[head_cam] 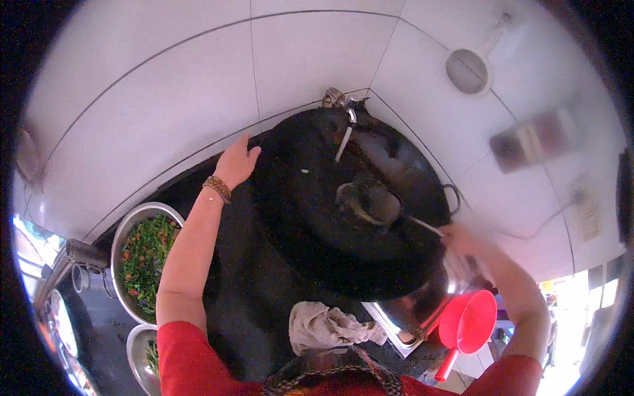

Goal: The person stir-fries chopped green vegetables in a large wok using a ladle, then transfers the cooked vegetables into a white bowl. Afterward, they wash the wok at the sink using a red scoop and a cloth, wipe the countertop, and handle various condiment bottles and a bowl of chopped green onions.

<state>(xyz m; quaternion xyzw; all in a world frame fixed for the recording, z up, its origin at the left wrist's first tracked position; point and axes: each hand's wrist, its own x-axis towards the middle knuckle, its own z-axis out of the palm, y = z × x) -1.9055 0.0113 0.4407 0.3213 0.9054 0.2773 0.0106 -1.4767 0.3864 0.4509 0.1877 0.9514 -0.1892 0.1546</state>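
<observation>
A large black wok (317, 247) stands before me, with some liquid low in its bowl. My right hand (458, 240) grips the handle of a metal ladle (381, 204), whose round head is down inside the wok. My left hand (238, 161) rests at or just above the wok's left rim, thumb and fingers apart, holding nothing; whether it touches the rim I cannot tell. A metal faucet (351, 116) with a white spout points into the wok from the back. A small pale scrap sticks to the inner left side.
Left of my forearm sits a steel bowl (115, 267) of chopped greens and red pieces, with a smaller metal bowl (132, 346) below. A crumpled cloth (317, 329), a metal tray (391, 334) and a red plastic dipper (458, 326) lie near me. Tiled walls (317, 54) enclose the back.
</observation>
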